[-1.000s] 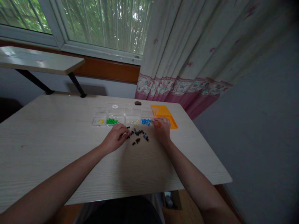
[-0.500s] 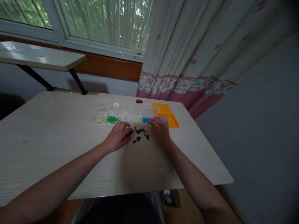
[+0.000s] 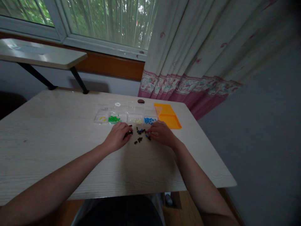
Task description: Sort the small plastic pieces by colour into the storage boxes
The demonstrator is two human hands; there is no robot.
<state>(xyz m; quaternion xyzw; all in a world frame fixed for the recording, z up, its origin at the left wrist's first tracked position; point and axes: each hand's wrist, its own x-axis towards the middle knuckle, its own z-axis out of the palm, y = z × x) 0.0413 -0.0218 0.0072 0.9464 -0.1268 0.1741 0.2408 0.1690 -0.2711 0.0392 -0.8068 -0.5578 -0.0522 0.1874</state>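
Small dark brown pieces [image 3: 140, 139] lie loose on the table, with a few blue ones mixed in. My left hand [image 3: 117, 136] rests at the left of this pile, its fingers curled round several dark brown pieces. At the pile's right side, my right hand [image 3: 162, 134] has its fingertips pinched together low over the table; a blue piece shows by them, but what they grip is hidden. Just behind stands a clear divided box [image 3: 127, 120], holding yellow pieces [image 3: 102, 118], green pieces [image 3: 114, 119], pale pieces [image 3: 135, 121] and blue pieces [image 3: 149, 120] in separate compartments.
The box's clear lid leans back behind it. An orange tray [image 3: 172, 121] lies to the right, and a brown oval object [image 3: 141, 101] sits at the back edge. A raised shelf [image 3: 42, 55] stands at the left; a curtain [image 3: 185, 62] hangs behind the table.
My right hand has drawn back from the blue compartment, down to the loose pile. The fingers of my left hand have curled in closer round the dark pieces.
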